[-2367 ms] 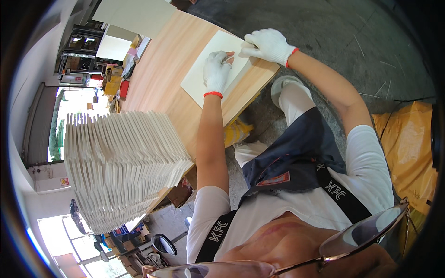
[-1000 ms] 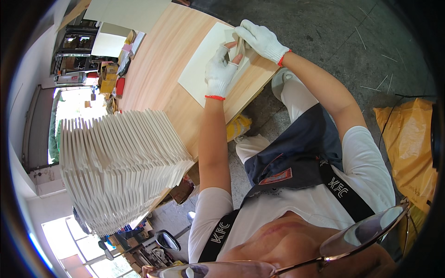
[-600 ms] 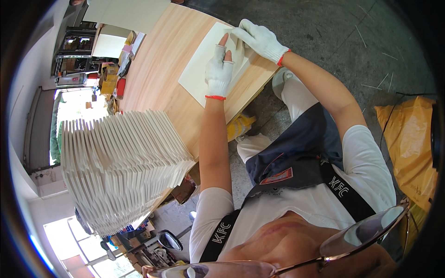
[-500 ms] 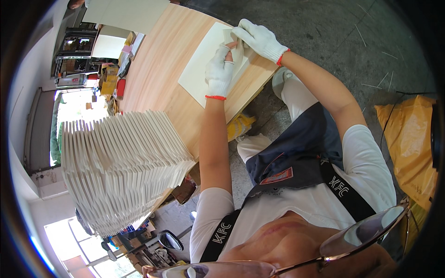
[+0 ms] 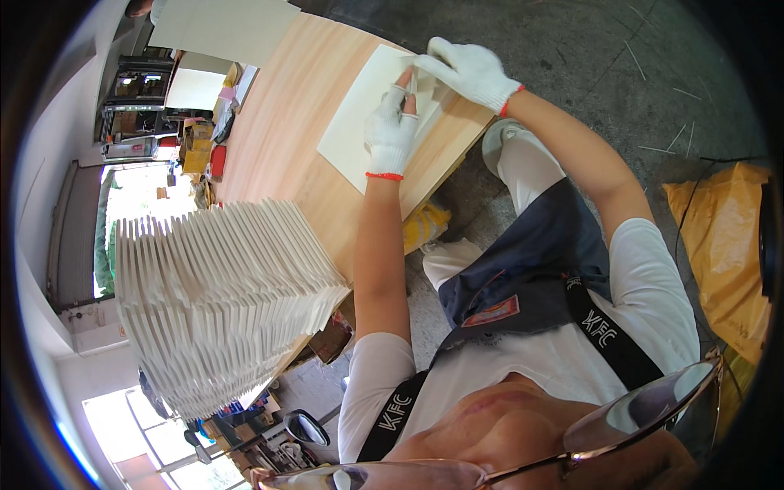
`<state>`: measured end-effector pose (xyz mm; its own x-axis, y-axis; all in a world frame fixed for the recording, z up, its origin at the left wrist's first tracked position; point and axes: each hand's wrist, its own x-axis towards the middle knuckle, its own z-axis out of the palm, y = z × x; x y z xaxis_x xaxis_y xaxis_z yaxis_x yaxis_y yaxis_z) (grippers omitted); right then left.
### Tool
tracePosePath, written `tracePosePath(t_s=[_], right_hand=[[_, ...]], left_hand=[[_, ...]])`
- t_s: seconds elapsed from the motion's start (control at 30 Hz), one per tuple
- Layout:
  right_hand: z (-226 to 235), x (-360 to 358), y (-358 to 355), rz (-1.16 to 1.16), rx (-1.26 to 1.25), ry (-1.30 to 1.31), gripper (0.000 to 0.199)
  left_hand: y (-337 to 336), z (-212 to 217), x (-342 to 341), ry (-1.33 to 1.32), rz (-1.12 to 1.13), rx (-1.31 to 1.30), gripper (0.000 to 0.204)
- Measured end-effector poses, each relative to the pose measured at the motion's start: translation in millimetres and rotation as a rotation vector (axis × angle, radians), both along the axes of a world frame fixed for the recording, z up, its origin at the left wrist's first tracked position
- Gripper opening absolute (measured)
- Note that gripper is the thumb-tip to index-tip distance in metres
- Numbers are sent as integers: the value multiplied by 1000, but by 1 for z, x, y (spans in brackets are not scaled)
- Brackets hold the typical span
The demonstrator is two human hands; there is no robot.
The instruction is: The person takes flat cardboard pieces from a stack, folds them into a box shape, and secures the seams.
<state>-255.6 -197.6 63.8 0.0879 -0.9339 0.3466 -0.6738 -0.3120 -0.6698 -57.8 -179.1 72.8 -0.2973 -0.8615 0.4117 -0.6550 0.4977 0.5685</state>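
A white sheet (image 5: 347,143) lies on the wood-grain table near its right edge, with a narrow pale flap along its right side. My left hand (image 5: 390,139), in a white glove with bare thumb and index fingertips, rests over the sheet. Its index finger is stretched along the flap and the thumb stands apart from it. Beyond, at the flap's far end, my fully gloved right hand (image 5: 472,75) has thumb and fingertips brought together on the flap's edge. What lies right under the right fingertips is hard to see.
A tall stack of white panels (image 5: 229,286) stands left of my left forearm. More pale boards (image 5: 224,28) lie at the table's far left, beside a yellow box (image 5: 196,147) and a red object (image 5: 217,162). An orange-yellow sack (image 5: 719,253) is at the far right.
The flap, which stood up between both hands, now lies lower. My left index and thumb have spread apart, and my right hand has shifted slightly right.
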Motion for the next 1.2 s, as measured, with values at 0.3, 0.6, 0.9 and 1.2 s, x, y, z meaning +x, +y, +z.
tracePosePath(t_s=[0.3,0.6,0.9,1.2], right_hand=[[-5,-23,-12,143,-417,378,37],[-3,9,-4,63,59,-209,36],[-16,8,-6,43,18,-235,40],[-10,1,0,21,66,-217,43]], left_hand=[[3,10,-7,-23,5,172,26],[-2,-5,-1,-3,19,203,32],[-3,-3,-1,-27,42,154,35],[11,19,-13,-231,-37,96,43]])
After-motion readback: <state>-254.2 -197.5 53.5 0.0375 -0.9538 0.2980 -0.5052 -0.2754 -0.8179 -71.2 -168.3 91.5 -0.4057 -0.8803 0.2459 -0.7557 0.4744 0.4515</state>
